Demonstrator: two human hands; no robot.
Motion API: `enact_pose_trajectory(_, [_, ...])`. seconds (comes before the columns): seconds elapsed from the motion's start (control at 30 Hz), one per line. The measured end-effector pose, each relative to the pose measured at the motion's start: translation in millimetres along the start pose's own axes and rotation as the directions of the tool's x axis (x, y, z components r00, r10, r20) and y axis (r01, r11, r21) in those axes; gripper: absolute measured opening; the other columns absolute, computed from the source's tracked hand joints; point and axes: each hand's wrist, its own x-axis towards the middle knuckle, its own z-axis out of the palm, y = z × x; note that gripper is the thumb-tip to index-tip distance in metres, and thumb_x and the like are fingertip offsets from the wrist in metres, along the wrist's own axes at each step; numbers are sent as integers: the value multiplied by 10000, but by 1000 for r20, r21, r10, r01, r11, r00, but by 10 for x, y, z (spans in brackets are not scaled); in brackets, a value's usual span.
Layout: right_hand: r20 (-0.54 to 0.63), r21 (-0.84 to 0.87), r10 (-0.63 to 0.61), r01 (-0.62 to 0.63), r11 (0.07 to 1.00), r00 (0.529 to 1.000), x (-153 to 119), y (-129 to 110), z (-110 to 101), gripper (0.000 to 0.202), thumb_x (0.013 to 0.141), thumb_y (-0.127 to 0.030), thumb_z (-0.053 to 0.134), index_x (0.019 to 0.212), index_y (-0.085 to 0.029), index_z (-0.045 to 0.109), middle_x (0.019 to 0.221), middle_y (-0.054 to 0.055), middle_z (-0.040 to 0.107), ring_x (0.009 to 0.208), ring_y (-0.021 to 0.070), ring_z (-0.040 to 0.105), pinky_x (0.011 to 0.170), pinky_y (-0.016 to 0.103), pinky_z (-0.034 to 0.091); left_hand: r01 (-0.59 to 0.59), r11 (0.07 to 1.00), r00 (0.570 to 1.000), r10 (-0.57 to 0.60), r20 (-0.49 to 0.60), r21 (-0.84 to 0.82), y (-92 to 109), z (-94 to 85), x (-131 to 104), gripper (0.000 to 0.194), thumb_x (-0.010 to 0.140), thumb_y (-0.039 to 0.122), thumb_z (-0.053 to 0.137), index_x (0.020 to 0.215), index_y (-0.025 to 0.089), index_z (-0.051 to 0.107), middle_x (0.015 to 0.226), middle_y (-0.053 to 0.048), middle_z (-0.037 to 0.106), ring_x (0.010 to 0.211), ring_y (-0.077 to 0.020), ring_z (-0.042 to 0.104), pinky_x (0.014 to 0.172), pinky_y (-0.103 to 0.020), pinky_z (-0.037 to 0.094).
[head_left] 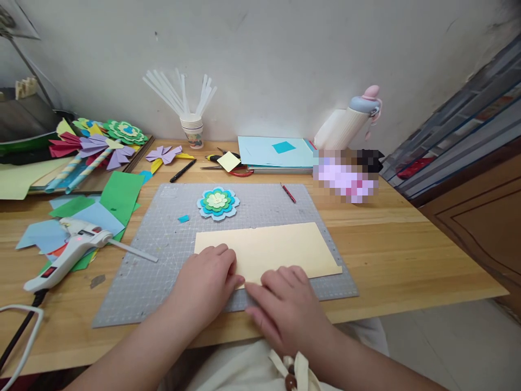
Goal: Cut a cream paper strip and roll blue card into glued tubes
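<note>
A pale yellow sheet of paper (280, 247) lies on the grey cutting mat (163, 282). My left hand (211, 274) rests on the sheet's lower left part, its fingers curled and pressed together at the near edge. Beside it, my right hand (285, 298) is bent over the same edge, fingers curled, with the tips of both hands nearly touching. The hands cover part of the near edge. Behind the sheet sits a layered paper flower (218, 203) in blue, green and yellow, with a small blue scrap (183, 219) to its left.
A white glue gun (75, 255) lies on coloured paper at the left. Paper flowers (118, 144), a cup of white sticks (192, 130), a black pen (183, 170), light blue sheets (260, 150) and a bottle (345, 125) stand or lie behind. A red pen (288, 193) is on the mat.
</note>
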Motion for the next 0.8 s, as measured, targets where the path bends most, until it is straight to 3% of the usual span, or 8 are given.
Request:
enact_pose_trajectory(0.1, [8, -50, -85, 85, 995, 996, -45, -109, 65, 307, 906, -323, 477, 1147, -177, 600, 805, 44, 587, 733, 208, 431, 662, 360, 275, 16, 1000, 1000, -16, 5, -26, -17, -21, 28, 135, 779, 261, 622, 712, 199, 522, 790, -6, 585, 762, -191, 534, 611, -291, 334])
enact_pose_trajectory(0.27, [-18, -128, -65, 62, 990, 998, -12, -180, 125, 324, 881, -270, 483, 1133, -138, 638, 719, 43, 599, 665, 208, 446, 618, 361, 256, 13, 999, 1000, -12, 20, -41, -38, -21, 63, 150, 769, 257, 629, 688, 202, 515, 782, 5, 581, 759, -180, 534, 597, -281, 321])
enact_pose_trajectory(0.53, [-13, -155, 89, -90, 984, 996, -138, -65, -32, 325, 917, -194, 408, 1104, -147, 670, 619, 37, 613, 624, 197, 487, 623, 373, 237, 24, 999, 999, -22, 41, -43, -50, -29, 79, 150, 776, 280, 614, 693, 208, 512, 781, 9, 577, 751, -182, 521, 591, -282, 305])
enact_pose_trajectory(0.8, [11, -69, 309, -308, 949, 951, -503, 256, -244, 349, 951, -187, 349, 1125, -201, 652, 808, 46, 700, 693, 200, 526, 646, 355, 239, 5, 998, 999, -2, 50, -57, -79, -5, 95, 161, 783, 323, 590, 691, 216, 513, 766, 6, 583, 732, -184, 531, 592, -287, 323])
